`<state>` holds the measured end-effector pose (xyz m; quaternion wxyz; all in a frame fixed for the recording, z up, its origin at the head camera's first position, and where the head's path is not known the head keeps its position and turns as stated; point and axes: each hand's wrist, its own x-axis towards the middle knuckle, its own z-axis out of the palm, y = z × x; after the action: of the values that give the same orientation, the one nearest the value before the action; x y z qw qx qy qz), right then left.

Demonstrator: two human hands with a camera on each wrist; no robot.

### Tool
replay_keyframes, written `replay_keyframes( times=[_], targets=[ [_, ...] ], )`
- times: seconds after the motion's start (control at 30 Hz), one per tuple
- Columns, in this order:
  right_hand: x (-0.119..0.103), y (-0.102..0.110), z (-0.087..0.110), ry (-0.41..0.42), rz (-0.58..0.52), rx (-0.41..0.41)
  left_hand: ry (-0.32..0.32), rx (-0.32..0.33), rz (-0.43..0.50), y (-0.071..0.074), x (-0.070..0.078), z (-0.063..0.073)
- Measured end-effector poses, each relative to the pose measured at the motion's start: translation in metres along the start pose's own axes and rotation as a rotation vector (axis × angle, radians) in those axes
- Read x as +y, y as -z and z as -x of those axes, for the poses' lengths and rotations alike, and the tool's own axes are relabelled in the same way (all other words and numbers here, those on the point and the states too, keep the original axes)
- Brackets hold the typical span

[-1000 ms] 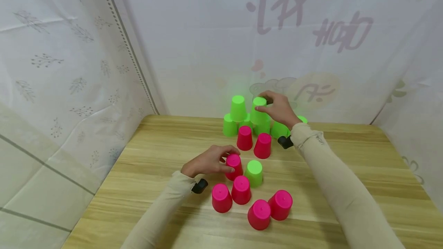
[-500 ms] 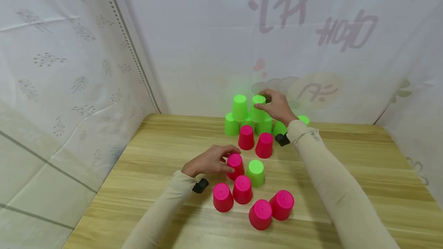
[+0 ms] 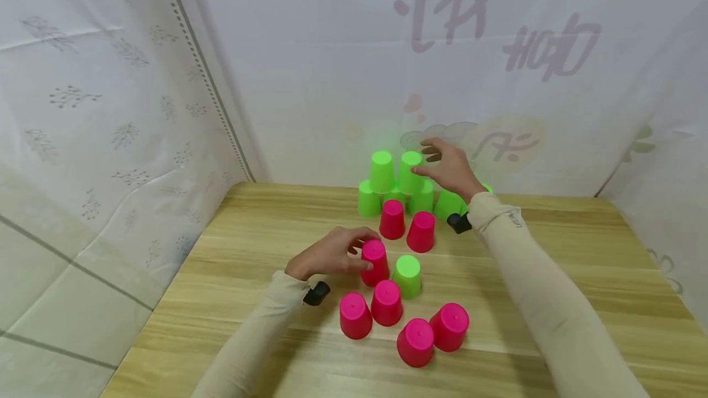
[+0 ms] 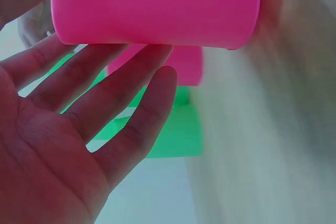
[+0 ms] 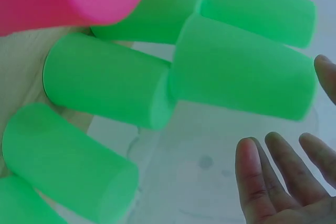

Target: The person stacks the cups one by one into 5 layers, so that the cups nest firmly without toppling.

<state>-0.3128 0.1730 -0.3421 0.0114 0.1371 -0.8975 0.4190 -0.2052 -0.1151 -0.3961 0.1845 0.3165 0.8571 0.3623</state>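
Note:
My left hand holds an upside-down pink cup between thumb and fingers; the left wrist view shows the fingers along one side of this pink cup. At the back, my right hand is spread beside an upside-down green cup in the upper row of a stack. In the right wrist view, a gap shows between the fingers and that green cup. Another green cup stands left of it, both on a lower row of green cups.
Two pink cups stand before the stack. A lone green cup is right of the held cup. Several pink cups stand nearer on the wooden table. More green cups lie beneath my right wrist. A patterned cloth hangs behind.
My right hand has let go of the upper green cup and drawn back to the right, fingers spread. My left hand and its pink cup have risen slightly.

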Motion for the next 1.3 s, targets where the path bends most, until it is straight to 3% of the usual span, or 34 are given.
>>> replay_keyframes(
  times=[0.3, 0.47, 0.57, 0.7, 0.8, 1.0, 1.13, 1.3],
  targets=[
    [0.001, 0.036, 0.03, 0.013, 0.067, -0.002, -0.012, 0.042, -0.066, 0.026, 0.029, -0.009],
    [0.001, 0.052, 0.055, 0.04, 0.126, -0.055, -0.107, 0.076, -0.075, 0.042, 0.049, -0.021],
    [0.001, 0.057, 0.071, 0.083, 0.154, -0.086, -0.174, 0.114, -0.099, 0.05, 0.061, -0.034],
    [0.002, 0.059, 0.095, 0.105, 0.142, -0.115, -0.217, 0.158, -0.128, 0.056, 0.076, -0.053],
    [0.005, 0.055, 0.112, 0.107, 0.128, -0.134, -0.224, 0.162, -0.138, 0.058, 0.087, -0.07],
    [0.022, 0.045, 0.143, 0.196, 0.086, -0.215, -0.21, 0.145, -0.179, 0.058, 0.107, -0.105],
    [0.031, 0.041, 0.157, 0.195, 0.034, -0.26, -0.224, 0.18, -0.26, 0.058, 0.11, -0.124],
    [0.039, 0.035, 0.167, 0.165, 0.016, -0.246, -0.196, 0.21, -0.316, 0.057, 0.107, -0.143]
  ],
)
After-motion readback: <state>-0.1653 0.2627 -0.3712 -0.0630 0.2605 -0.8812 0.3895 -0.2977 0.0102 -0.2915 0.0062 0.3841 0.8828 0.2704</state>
